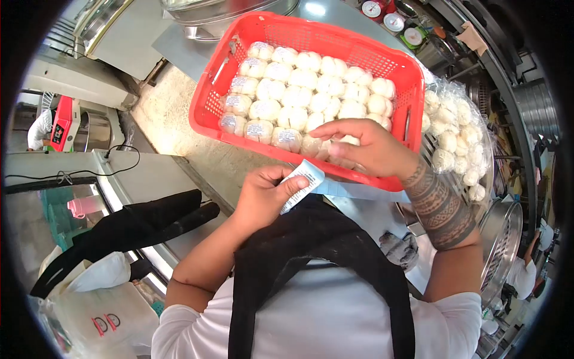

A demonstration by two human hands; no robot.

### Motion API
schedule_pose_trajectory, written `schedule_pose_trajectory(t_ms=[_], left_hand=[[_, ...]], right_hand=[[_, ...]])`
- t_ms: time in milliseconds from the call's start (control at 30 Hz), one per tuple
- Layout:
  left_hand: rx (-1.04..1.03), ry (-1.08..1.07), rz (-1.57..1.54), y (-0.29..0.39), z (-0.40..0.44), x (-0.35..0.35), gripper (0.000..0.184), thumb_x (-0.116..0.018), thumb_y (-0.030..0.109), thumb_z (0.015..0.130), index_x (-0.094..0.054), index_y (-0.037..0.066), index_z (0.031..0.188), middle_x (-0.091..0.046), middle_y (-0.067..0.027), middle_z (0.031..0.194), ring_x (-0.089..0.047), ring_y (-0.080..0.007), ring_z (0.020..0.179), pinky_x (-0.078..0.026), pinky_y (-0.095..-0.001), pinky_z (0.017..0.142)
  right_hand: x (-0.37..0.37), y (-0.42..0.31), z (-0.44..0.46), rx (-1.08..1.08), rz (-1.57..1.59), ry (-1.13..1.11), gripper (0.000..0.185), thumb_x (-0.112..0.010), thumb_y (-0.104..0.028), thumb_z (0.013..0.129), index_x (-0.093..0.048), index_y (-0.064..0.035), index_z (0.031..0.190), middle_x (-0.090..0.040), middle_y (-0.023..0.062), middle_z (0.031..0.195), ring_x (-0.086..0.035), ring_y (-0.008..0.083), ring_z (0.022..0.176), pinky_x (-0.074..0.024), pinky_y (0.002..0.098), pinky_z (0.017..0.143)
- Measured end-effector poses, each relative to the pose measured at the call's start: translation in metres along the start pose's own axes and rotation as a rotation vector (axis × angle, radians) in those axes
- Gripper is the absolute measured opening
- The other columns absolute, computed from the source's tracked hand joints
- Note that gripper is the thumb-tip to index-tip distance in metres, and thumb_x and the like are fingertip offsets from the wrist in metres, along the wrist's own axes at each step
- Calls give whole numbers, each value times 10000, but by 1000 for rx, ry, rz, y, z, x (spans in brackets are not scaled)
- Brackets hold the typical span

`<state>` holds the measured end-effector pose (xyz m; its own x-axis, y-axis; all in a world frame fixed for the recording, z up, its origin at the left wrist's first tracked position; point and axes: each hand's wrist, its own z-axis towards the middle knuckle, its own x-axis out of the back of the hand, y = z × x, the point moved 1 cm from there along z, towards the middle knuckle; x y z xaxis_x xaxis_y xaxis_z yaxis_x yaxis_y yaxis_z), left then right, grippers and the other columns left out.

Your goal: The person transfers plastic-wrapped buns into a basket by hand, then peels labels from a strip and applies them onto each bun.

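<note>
My left hand (258, 196) pinches a light-blue strip of printed labels (308, 179) between thumb and fingers, in front of the basket. The blue backing trails off to the right below the basket's near edge. Over the front row of a red plastic basket (206, 127) hovers my right hand (376, 146), its thumb and index finger apart. It covers some buns there; whether the fingertips touch one I cannot tell. Rows of white wrapped buns (294, 96) fill the basket. Labels show on the buns at the left and along the front, such as one labelled bun (259, 130).
Right of the basket, a clear plastic bag of white buns (457, 134) rests on a round perforated tray. Metal steamers (230, 15) stand behind the basket, and small dial scales (393, 23) sit at the back right. A grey cloth (399, 250) lies on the metal table.
</note>
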<state>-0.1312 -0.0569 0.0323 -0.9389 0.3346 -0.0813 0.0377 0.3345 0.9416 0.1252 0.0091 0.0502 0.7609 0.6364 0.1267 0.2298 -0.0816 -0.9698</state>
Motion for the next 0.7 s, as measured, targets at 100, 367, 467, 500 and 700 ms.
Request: schedule_pose_trajectory(t_ms=[100,367,467,500,700], left_hand=[[-82,-77,9,5,-2,-13,195,-794,180,967,-777,-1,1037,-730,12,880,-603,-48,800,-503,-248,725],[-183,-88,27,9,-17,-47,152,-751,103,989,-751,-5,1096,-735,-1,969,-617,-59,883,-511,-247,791],[-138,-20,14,6,-14,-54,131,-741,92,994,-756,-3,1083,-737,-16,1010,-619,-57,904,-510,-246,785],[-133,4,36,9,-13,-57,129,-739,89,994,-757,-4,1083,-735,-21,1018,-618,-57,904,-509,-246,781],[-290,-20,190,19,-10,-54,125,-719,69,1000,-761,-5,1091,-724,-40,975,-622,-82,873,-514,-263,776]], right_hand=[[-22,-12,-19,160,301,-80,397,-698,-204,1020,-634,-1,1356,-672,94,1292,-631,186,1201,-498,373,1051],[-12,5,-53,155,131,152,236,-707,-59,965,-655,-25,1193,-676,100,1247,-635,176,1142,-512,375,1017],[-19,-20,-71,528,-617,717,295,-763,-147,909,-691,-27,1169,-703,110,1081,-660,275,1052,-522,413,939],[-21,-26,-78,529,-611,639,328,-792,-214,859,-719,-57,1137,-678,104,1046,-614,335,1046,-477,457,944],[-41,-30,-76,493,-785,414,324,-796,-308,846,-752,-84,1077,-680,43,963,-601,252,972,-413,409,884]])
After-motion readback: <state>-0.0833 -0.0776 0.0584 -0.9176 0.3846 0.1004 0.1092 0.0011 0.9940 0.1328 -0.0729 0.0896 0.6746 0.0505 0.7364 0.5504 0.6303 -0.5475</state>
